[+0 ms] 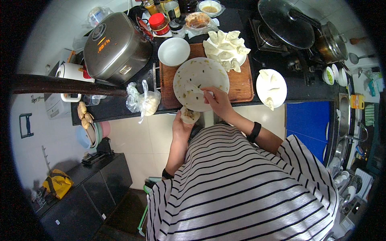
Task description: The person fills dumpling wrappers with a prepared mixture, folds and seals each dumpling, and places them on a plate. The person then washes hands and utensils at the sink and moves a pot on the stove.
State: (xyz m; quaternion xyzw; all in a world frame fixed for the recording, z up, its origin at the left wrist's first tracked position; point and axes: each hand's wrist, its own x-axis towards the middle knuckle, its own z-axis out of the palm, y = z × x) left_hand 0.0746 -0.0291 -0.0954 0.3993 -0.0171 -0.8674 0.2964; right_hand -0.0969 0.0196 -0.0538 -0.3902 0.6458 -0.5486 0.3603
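My left hand [180, 129] holds a round dumpling wrapper [195, 118] just off the counter's front edge, with dark filling [188, 113] lying on it. In my right hand [219, 101] is a white spoon [196, 87], its bowl end dipping into a large white bowl [188, 70]. Scraps of green and pale filling cling to the inside of that bowl. It rests partly on a wooden cutting board [239, 90]. Behind it, folded dumplings [226, 46] crowd a white plate [241, 57]. A second white plate [276, 97] to the right carries a few more dumplings [265, 73].
A white bowl [174, 51] sits at the board's back left. Left of the board are a tied plastic bag [150, 102] and a steel rice cooker [110, 45]. Jars [158, 22] line the back. A lidded black pan [285, 25] occupies the stove at right.
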